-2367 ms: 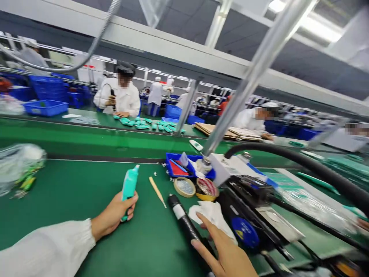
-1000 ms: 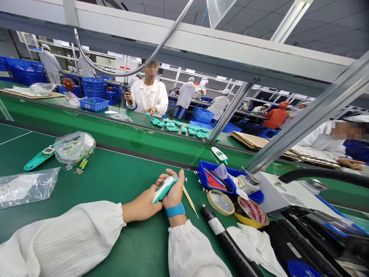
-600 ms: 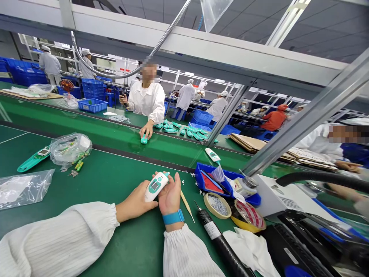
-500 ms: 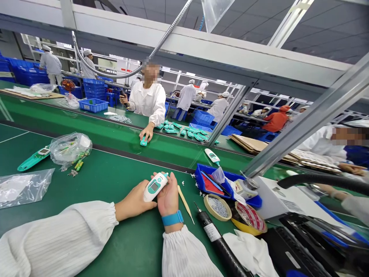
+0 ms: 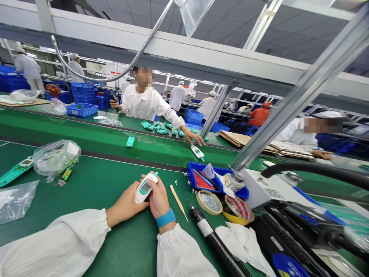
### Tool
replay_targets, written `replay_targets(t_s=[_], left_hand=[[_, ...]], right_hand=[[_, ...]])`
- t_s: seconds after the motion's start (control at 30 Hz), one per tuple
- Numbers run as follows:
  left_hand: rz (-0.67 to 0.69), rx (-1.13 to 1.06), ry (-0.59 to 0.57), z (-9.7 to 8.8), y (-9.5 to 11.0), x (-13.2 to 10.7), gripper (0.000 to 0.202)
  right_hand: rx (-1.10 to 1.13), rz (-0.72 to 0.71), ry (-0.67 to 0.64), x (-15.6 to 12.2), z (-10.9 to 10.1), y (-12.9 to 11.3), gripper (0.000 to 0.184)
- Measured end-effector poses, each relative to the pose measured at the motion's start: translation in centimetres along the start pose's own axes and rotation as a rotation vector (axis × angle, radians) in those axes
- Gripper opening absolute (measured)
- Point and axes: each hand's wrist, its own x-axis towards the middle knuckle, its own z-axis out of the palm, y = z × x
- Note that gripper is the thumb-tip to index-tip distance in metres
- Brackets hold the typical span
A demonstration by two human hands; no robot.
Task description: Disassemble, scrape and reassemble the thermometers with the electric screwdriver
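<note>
A white and teal ear thermometer (image 5: 140,196) with a small grey screen is held over the green bench, tilted with its teal tip pointing up and right. My left hand (image 5: 123,204) is closed around its lower left side. My right hand (image 5: 159,201), with a blue wristband, grips the right side, its thumb lying across the front near the screen. Right of my hands lie a pale pointed stick (image 5: 178,202) and a black electric screwdriver (image 5: 206,227). The fingers behind the thermometer are mostly hidden.
A blue tray (image 5: 189,177) of tools and a tape ring of screws (image 5: 210,202) stand at right. Left are a clear bag (image 5: 57,154) and an opened teal housing (image 5: 13,172). Across the belt, a co-worker's hand (image 5: 193,136) reaches to another thermometer (image 5: 197,153).
My right thumb has moved onto the thermometer's front. The co-worker's hand has left a teal piece on the belt and moved right to another thermometer. The view has shifted slightly.
</note>
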Motion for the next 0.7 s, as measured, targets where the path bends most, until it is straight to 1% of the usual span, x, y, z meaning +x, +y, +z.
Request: replay_targets(t_s=[0.1,0.3,0.37,0.5,0.6,0.7], left_hand=[[-0.025,0.005,-0.003,0.1,0.1,0.0,0.032],[-0.004,-0.028,-0.004,0.1,0.0,0.0,0.030],[-0.025,-0.055,-0.002,0.2,-0.2,0.1,0.029],[-0.122,-0.247,-0.009,0.3,-0.4,0.3,0.031],[-0.109,-0.387,0.004,0.2,-0.1,0.6,0.032],[-0.079,-0.500,0.047,-0.7,0.2,1.1,0.034]], right_hand=[[-0.004,-0.012,0.002,0.0,-0.1,0.1,0.051],[-0.015,-0.042,0.009,0.0,-0.1,0.4,0.049],[-0.027,-0.050,0.010,0.2,-0.2,0.5,0.051],[-0.082,-0.037,0.005,0.6,-0.2,0.8,0.044],[-0.146,-0.012,-0.024,0.6,-0.1,1.0,0.046],[-0.232,0.010,-0.077,0.6,-0.3,1.1,0.055]])
